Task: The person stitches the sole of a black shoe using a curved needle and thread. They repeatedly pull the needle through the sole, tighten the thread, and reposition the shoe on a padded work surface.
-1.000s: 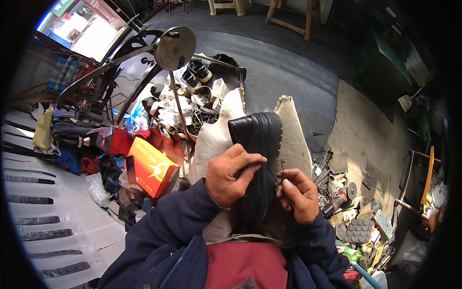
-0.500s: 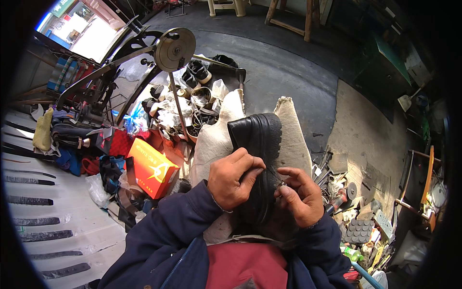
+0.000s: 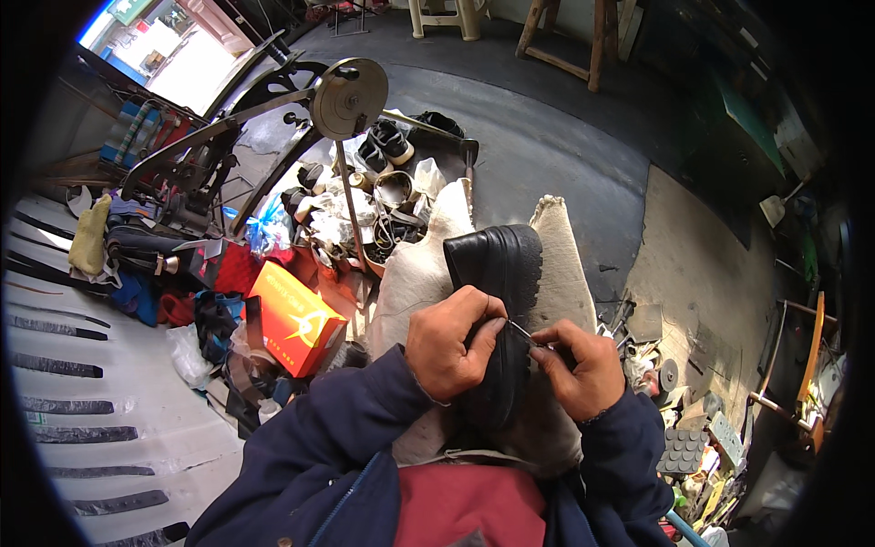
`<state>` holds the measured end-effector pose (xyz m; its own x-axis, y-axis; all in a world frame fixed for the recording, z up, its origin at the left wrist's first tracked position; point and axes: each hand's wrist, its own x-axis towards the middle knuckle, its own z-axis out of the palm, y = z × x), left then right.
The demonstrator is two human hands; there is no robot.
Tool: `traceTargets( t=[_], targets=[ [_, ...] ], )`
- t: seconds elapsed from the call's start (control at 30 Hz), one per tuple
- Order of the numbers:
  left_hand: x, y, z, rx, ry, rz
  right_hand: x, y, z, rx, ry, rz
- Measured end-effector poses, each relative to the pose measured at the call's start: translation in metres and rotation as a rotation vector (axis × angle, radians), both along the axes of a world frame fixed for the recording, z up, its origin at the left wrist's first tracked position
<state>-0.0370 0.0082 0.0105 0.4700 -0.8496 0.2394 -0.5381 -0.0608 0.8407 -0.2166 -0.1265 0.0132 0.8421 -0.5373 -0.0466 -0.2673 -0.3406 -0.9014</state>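
A black leather shoe [image 3: 495, 273] lies on its side across the pale cloth [image 3: 415, 264] over my lap, its ridged sole edge turned right. My left hand [image 3: 456, 342] is closed in a pinch over the shoe's left side. Dark thread [image 3: 415, 306] loops out from its fingertips. On the shoe's right side, my right hand [image 3: 581, 365] pinches a slim metal needle [image 3: 520, 332], whose tip points up and left toward the left thumb. Whether the tip touches the shoe or the thread, I cannot tell.
A hand-cranked machine with a round wheel [image 3: 349, 98] stands at the far left, beside a pile of shoes and bags [image 3: 337, 210]. An orange-red box [image 3: 296, 319] lies left of my lap. Dark strips [image 3: 68, 406] lie at the left; scattered tools and scraps [image 3: 688, 447] are at the right.
My right hand has turned, and the needle now shows between its fingertips and my left thumb. The left hand keeps its pinch. The whole view has shifted slightly.
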Motion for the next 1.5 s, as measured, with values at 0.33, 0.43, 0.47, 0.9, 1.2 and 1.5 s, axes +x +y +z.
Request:
traceTargets(
  t=[0.33, 0.43, 0.47, 0.9, 1.2, 1.5],
  targets=[
    [0.000, 0.004, -0.003, 0.001, -0.052, -0.009, -0.062, -0.080, -0.039, 0.926, -1.148, -0.875],
    [-0.001, 0.004, -0.005, -0.063, -0.054, 0.004, -0.062, -0.062, -0.051, 0.604, -0.987, -0.681],
    [-0.002, 0.004, -0.006, -0.058, -0.046, -0.005, -0.059, -0.050, -0.050, 0.585, -0.691, -0.729],
    [0.000, 0.011, -0.007, -0.057, 0.130, 0.014, -0.016, 0.015, -0.036, 0.263, -0.283, -0.269],
    [0.023, 0.011, -0.016, -0.257, 0.813, -0.027, 0.013, 0.018, -0.011, 0.586, -0.358, 0.022],
    [0.093, 0.026, -0.001, -0.426, 1.288, 0.159, 0.024, 0.025, -0.010, -0.228, -0.142, 0.018]
  ],
)
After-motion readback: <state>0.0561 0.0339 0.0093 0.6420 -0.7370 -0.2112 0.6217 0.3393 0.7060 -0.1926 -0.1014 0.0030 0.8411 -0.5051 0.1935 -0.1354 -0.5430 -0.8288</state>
